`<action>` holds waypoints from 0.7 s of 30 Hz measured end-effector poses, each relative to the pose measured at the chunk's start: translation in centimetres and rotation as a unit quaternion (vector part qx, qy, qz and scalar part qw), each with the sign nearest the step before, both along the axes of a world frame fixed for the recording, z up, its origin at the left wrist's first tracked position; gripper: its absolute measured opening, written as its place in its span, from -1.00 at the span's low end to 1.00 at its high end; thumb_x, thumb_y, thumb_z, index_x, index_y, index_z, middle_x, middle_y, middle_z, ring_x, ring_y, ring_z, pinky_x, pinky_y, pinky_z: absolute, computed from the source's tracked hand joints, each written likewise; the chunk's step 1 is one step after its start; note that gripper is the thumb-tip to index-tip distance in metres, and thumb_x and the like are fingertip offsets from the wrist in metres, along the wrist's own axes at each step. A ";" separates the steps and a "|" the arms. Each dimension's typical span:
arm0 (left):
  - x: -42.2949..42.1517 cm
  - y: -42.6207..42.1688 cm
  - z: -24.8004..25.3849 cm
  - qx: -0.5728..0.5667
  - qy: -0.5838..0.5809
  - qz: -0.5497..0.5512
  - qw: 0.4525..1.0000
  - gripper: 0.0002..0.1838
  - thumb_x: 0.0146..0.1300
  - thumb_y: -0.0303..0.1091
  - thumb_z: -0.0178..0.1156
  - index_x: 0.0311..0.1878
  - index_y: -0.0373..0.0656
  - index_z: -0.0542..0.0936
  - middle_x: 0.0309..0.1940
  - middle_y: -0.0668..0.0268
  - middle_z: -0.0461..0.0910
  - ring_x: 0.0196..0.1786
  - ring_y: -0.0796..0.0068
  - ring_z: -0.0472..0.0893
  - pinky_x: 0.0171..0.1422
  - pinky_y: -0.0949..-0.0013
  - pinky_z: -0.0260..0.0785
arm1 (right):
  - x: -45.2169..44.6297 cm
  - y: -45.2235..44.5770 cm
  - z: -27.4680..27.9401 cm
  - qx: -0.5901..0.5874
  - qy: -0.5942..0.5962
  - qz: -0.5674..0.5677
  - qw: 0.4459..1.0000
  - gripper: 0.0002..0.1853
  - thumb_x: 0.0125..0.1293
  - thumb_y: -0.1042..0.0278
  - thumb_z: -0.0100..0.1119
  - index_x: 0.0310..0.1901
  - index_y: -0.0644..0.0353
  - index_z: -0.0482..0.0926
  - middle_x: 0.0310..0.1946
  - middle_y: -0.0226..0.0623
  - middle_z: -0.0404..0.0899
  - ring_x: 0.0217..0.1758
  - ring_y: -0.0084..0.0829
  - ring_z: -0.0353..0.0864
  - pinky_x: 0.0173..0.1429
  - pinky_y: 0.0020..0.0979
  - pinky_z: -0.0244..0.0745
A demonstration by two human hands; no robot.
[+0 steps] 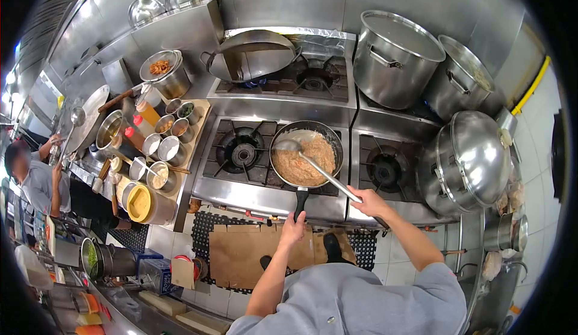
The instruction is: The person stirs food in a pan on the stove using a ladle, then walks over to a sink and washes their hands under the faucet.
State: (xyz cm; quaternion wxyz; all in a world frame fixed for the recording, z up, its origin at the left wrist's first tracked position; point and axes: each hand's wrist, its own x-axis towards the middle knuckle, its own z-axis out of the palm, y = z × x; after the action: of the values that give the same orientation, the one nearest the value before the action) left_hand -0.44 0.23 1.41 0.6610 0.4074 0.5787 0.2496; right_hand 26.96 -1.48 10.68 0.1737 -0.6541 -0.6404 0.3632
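Two-handed hold at a stove, seen from above. The left hand (293, 229) is clamped on the black handle (301, 201) of a frying pan (328, 132), gripping its near end just in front of the stove's steel edge (265, 191). The left forearm rises from the near side and leans slightly right, its elbow bent and set low beside the body.

The right hand (369, 204) is closed firmly around the shaft of a ladle (325, 173), knuckles facing up; the end of the shaft projects beyond the grip toward the near right. The right forearm slants from the near right toward the far left, with the elbow held out from the torso. The right hand lies farther from the body than the left, and the two are well apart.

The pan is over the right side of the middle cooking grate, to the right of a bare burner (244, 153); whether its base touches the grate cannot be told. Inside it, the ladle's bowl lies against a brownish, moist food (305, 167), left of centre, while the shaft crosses the near-right rim. A wok (256, 61) stands beyond, on the far left grate.
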 end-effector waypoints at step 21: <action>0.0 0.1 -0.6 -0.015 -0.036 0.009 0.999 -0.59 0.30 0.04 0.08 -0.19 -0.16 0.34 -0.61 0.37 0.33 -0.73 0.59 0.28 -0.69 0.45 0.12 | -2.4 -5.9 -4.9 0.070 -0.013 -0.096 0.993 -0.37 0.19 0.40 0.09 0.31 0.24 0.18 -0.22 0.15 0.53 -0.16 0.05 0.55 -0.01 -0.25 0.42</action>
State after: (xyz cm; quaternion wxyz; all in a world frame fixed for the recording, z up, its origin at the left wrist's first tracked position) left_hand -0.42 0.36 0.76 0.6852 0.3828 0.5616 0.2618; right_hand 24.61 -7.36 5.76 0.2451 -0.7034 -0.6007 0.2904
